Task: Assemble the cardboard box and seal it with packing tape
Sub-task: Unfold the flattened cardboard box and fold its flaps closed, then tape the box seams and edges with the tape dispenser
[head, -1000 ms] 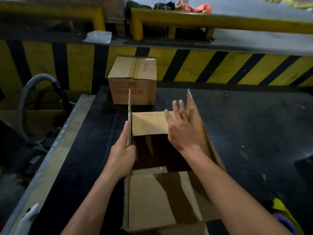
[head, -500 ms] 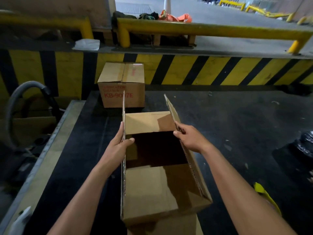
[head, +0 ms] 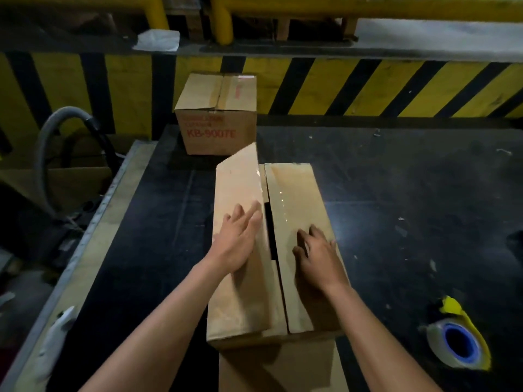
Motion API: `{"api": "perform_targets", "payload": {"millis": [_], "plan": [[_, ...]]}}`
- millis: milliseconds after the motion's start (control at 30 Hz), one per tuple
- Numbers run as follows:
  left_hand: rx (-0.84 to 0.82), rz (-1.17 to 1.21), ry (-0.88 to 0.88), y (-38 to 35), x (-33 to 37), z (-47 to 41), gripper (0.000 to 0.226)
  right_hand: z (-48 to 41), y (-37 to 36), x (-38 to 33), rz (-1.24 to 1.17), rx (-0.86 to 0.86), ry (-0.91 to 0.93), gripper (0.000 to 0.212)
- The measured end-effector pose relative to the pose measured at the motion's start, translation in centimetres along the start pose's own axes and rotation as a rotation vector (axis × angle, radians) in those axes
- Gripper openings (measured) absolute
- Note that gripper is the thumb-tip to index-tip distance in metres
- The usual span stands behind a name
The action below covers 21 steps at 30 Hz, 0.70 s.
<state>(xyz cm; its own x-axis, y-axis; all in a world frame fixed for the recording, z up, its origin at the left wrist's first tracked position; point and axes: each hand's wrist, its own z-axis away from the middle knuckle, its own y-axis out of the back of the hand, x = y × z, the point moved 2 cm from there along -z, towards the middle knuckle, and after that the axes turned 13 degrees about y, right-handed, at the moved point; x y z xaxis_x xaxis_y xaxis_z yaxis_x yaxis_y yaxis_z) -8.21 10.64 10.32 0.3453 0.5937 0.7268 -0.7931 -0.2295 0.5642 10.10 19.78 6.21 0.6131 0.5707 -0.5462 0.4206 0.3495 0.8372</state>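
A brown cardboard box [head: 294, 193] sits on the black table in front of me, its two long top flaps folded over. The right flap lies flat; the left flap [head: 235, 179] still tilts up at its far end, leaving a dark gap between them. My left hand [head: 236, 240] presses flat on the left flap with straight fingers. My right hand [head: 318, 254] rests flat on the right flap. A roll of packing tape [head: 457, 345] with a blue core and yellow dispenser lies on the table at the lower right, apart from both hands.
A sealed box [head: 218, 114] marked KB-9007E stands behind the one I work on. A yellow-and-black striped wall [head: 368, 89] closes the far side. A grey hose [head: 48, 142] loops at the left beyond the table's metal edge [head: 85, 244].
Both long flaps stood upright with the box open; they are now folded down over the top. My hands went from holding the flap edges to pressing flat on them.
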Motion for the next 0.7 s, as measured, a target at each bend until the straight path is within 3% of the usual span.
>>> {"api": "perform_targets", "payload": {"millis": [100, 200, 267, 333, 600, 700], "plan": [[-0.003, -0.497, -0.009, -1.6, -1.6, -2.8, 0.055, 1.5, 0.2, -0.8, -0.122, 0.128, -0.132, 0.041], [-0.006, -0.802, -0.062, -1.7, -1.7, -5.5, 0.059, 4.3, -0.4, -3.0, -0.054, 0.014, -0.262, 0.06], [-0.009, -0.855, -0.105, -1.2, -1.0, -7.5, 0.065, 6.3, -1.8, -5.0, 0.044, -0.173, -0.304, 0.085], [-0.01, -0.866, -0.142, -0.4, -0.1, -9.9, 0.071, 7.7, -3.2, -6.5, 0.143, -0.236, -0.292, 0.097], [0.007, -0.926, -0.151, 1.1, 4.2, -19.5, 0.087, 8.0, -4.9, -5.2, 0.24, -0.137, -0.269, 0.098], [0.026, -0.985, -0.184, 1.6, 5.1, -21.9, 0.095, 8.1, -4.3, -4.4, 0.211, -0.104, -0.325, 0.112]]}}
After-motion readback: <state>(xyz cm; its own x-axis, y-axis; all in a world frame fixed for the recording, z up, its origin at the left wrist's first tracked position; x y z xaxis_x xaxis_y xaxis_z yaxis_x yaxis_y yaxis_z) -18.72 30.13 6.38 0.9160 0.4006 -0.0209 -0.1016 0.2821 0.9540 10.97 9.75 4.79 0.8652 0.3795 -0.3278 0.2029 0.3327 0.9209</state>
